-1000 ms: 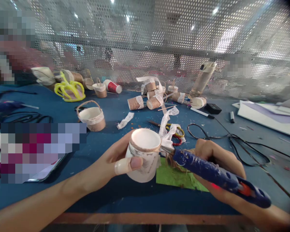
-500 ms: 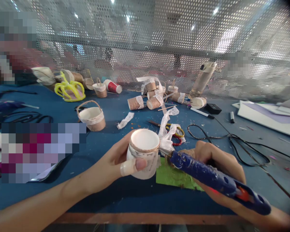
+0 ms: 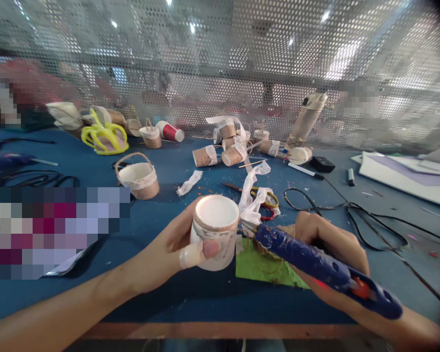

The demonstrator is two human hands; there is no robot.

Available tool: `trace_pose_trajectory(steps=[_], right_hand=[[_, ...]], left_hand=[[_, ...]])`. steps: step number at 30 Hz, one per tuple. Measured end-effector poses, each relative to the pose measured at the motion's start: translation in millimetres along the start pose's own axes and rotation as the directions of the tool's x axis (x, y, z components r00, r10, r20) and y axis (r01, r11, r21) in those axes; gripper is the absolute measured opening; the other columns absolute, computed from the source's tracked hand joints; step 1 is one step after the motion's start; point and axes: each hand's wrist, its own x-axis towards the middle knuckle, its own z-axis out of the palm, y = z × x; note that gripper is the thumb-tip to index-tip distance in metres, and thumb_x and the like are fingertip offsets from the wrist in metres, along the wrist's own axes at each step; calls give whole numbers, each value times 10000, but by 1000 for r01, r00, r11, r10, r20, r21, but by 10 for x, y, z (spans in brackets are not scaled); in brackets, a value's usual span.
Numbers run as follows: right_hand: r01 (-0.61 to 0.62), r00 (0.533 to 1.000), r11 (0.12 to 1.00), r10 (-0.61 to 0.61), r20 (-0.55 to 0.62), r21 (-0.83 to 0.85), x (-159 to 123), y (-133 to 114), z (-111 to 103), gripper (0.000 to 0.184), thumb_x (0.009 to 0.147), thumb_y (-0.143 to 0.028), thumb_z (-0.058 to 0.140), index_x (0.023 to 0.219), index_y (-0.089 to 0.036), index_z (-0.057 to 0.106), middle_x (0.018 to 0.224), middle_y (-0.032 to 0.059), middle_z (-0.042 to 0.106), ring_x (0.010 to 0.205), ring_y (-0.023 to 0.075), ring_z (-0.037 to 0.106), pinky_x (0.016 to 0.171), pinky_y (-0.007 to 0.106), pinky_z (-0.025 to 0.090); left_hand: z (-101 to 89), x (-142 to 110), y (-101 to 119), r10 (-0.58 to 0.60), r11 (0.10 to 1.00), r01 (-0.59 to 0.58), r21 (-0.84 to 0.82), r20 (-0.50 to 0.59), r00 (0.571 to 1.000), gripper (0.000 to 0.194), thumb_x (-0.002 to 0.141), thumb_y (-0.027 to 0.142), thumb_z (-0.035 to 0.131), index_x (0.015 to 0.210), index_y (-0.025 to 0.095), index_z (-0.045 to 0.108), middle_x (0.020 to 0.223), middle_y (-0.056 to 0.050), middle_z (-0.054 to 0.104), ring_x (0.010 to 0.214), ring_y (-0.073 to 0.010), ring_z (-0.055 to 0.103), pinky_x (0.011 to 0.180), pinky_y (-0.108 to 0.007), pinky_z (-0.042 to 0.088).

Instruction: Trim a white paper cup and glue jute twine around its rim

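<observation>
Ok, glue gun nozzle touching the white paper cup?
Cannot tell: in the head view, the glue gun nozzle reaches the outline of the white paper cup below its rim, but neither contact nor gap shows plainly.

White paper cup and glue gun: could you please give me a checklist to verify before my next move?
1. Left hand grips white paper cup: ok.
2. Right hand holds glue gun: ok.
3. Left thumb apart from nozzle: ok, on the cup's front.
4. Nozzle touching the cup: cannot tell, very near its rim.
5. Scissors free of lace strip: not ok, lace overlaps the handles.
</observation>
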Motion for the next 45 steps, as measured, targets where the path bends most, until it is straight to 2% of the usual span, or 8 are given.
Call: trace_pose_trajectory(steps=[4, 10, 14, 20, 28, 35, 41, 45], right_hand=[[8, 1000, 1000, -8, -2, 13, -8, -15, 22, 290, 817, -94, 613, 722, -245, 384, 644, -49, 395, 571, 125, 396, 533, 293, 296], [-12, 999, 997, 15, -34, 72, -26, -42, 69, 291, 861, -86, 581, 708, -242, 388, 641, -42, 413, 584, 134, 411, 546, 302, 290], [-7, 1000, 997, 8, -13, 83, -14, -50, 50, 273, 851, -95, 590, 717, -243, 403, 644, -41, 419, 583, 133, 416, 545, 298, 311], [-11, 1000, 1000, 11, -4, 4, 15, -59, 10, 272, 854, -127, 601, 718, -246, 398, 633, -37, 424, 559, 131, 430, 511, 284, 340], [23, 1000, 1000, -23, -11, -4, 30, -12, -1, 254, 760, -99, 628, 768, -256, 428, 644, -40, 457, 534, 129, 448, 486, 279, 328], [-12, 1000, 999, 13, -23, 49, -9, -39, 58, 257, 841, -122, 594, 705, -245, 415, 633, -34, 447, 572, 137, 453, 525, 287, 338], [-2, 999, 999, 0, 32, 46, -7, -26, 30, 236, 795, -142, 625, 741, -254, 425, 645, -33, 459, 569, 145, 453, 530, 298, 348], [6, 1000, 1000, -6, 0, 1, 1, 16, 34, 256, 784, -125, 616, 745, -257, 400, 640, -36, 432, 538, 137, 401, 492, 291, 314]], left_hand=[[21, 25, -9, -35, 999, 35, -22, 1, 999, 531, 820, 434, 752, 1281, 291, 532, 1236, -44, 646, 1164, -260, 586, 965, -328, 497], [43, 40, 20, -35, 999, 35, 36, 13, 999, 579, 826, 475, 730, 1291, 283, 444, 1093, -26, 581, 979, -192, 566, 834, -273, 491], [40, 46, 53, -21, 999, 19, 41, 44, 999, 502, 836, 489, 712, 1212, 270, 463, 1069, -12, 558, 962, -177, 550, 818, -247, 473], [-13, 36, 2, -8, 998, 14, -68, 81, 997, 434, 862, 420, 705, 1240, 293, 535, 1154, -10, 631, 1044, -196, 601, 845, -243, 484], [-42, 14, 1, -56, 994, 64, -91, 87, 995, 557, 852, 487, 693, 1324, 256, 508, 1303, -97, 625, 1223, -333, 554, 971, -392, 463], [-12, 60, 0, -42, 999, 44, -24, 67, 997, 491, 866, 457, 694, 1277, 253, 517, 1154, -54, 619, 1031, -231, 590, 851, -304, 478], [8, 61, 32, -40, 999, 40, -7, 31, 999, 469, 849, 463, 705, 1224, 253, 517, 1168, -60, 611, 1038, -244, 585, 841, -314, 488], [-8, 60, 29, -24, 999, 26, -35, 48, 999, 430, 857, 450, 699, 1199, 243, 541, 1150, -65, 639, 1043, -256, 614, 857, -335, 498]])
